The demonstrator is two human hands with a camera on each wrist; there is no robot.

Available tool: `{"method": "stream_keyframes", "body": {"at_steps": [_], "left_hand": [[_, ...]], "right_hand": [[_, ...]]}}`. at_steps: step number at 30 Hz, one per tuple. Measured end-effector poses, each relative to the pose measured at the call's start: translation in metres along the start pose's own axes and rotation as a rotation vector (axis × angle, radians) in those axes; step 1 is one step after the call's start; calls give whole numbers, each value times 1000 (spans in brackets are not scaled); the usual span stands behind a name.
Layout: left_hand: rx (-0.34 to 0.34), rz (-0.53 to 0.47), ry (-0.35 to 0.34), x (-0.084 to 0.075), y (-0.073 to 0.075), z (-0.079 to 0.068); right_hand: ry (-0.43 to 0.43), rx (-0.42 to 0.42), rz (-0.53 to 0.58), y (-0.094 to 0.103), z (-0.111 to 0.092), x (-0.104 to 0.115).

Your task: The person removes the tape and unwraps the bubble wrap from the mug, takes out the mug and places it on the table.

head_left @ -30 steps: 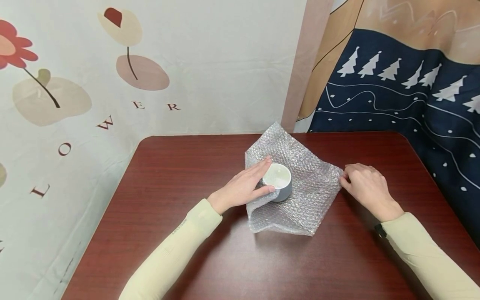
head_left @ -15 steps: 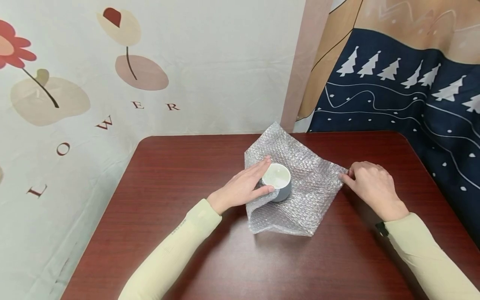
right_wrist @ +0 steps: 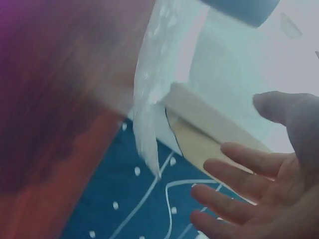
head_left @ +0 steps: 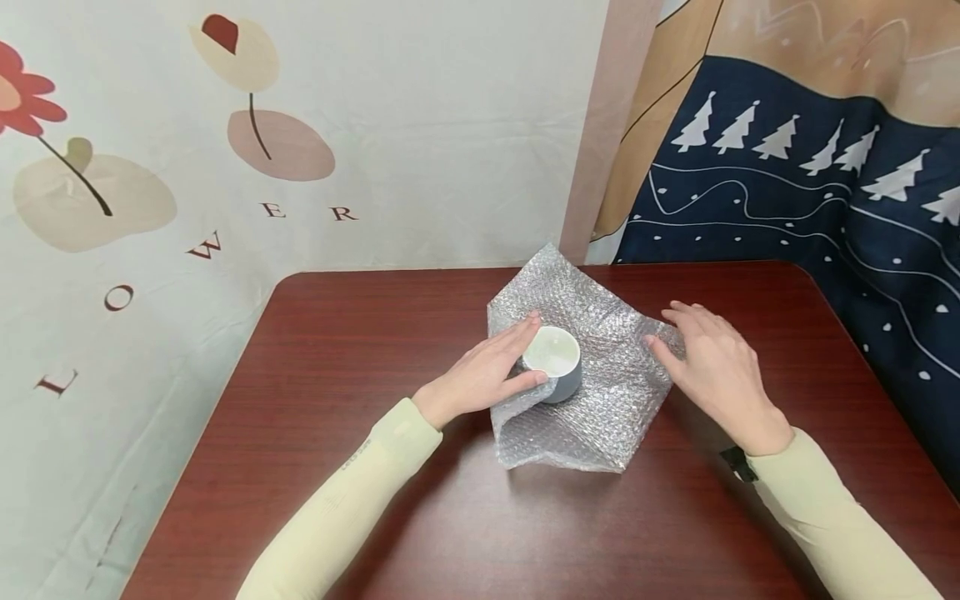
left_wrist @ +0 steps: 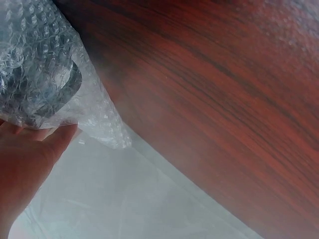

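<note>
A grey-blue mug (head_left: 564, 385) with a pale inside stands upright on a sheet of silvery bubble wrap (head_left: 618, 350). My left hand (head_left: 491, 367) presses a folded-up flap of the sheet against the mug's left side, fingers straight and thumb apart near the front rim. Through the bubble wrap (left_wrist: 35, 59) in the left wrist view, the mug's dark handle (left_wrist: 70, 89) shows. Over the sheet's right corner my right hand (head_left: 716, 367) hovers with fingers spread. In the right wrist view the raised wrap edge (right_wrist: 149, 99) stands apart from those fingers (right_wrist: 234, 174).
Underneath is a dark red wood-grain table (head_left: 360, 333) with rounded back corners. A pale cloth (head_left: 450, 125) with flower prints hangs behind it, and a navy cloth (head_left: 750, 200) with white trees hangs at the right.
My right hand has let go of the wrap's right corner, its fingers have spread, and it has moved left over the sheet. The left hand and mug have stayed in place.
</note>
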State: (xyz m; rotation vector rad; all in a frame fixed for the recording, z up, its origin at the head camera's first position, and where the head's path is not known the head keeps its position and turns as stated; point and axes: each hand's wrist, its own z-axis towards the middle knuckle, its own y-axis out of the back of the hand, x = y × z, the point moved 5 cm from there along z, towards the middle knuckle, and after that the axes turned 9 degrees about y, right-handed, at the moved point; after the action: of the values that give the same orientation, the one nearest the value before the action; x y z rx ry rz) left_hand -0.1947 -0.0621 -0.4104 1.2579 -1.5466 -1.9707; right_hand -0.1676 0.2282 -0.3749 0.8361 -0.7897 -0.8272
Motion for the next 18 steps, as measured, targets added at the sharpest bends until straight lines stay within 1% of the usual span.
{"method": "stream_keyframes", "body": {"at_steps": [4,9,13,18], "left_hand": [[0,3,1,-1,0,1],[-1,6,8,0,-1,1],[0,3,7,0,-1,0],[2,4,5,0,-1,0]], "right_hand": [[-49,77,143,-10,0,3],[-78,145,296,-22,1,7],[-102,182,378,-30,3,11],[-124,216,453,-37,5,15]]}}
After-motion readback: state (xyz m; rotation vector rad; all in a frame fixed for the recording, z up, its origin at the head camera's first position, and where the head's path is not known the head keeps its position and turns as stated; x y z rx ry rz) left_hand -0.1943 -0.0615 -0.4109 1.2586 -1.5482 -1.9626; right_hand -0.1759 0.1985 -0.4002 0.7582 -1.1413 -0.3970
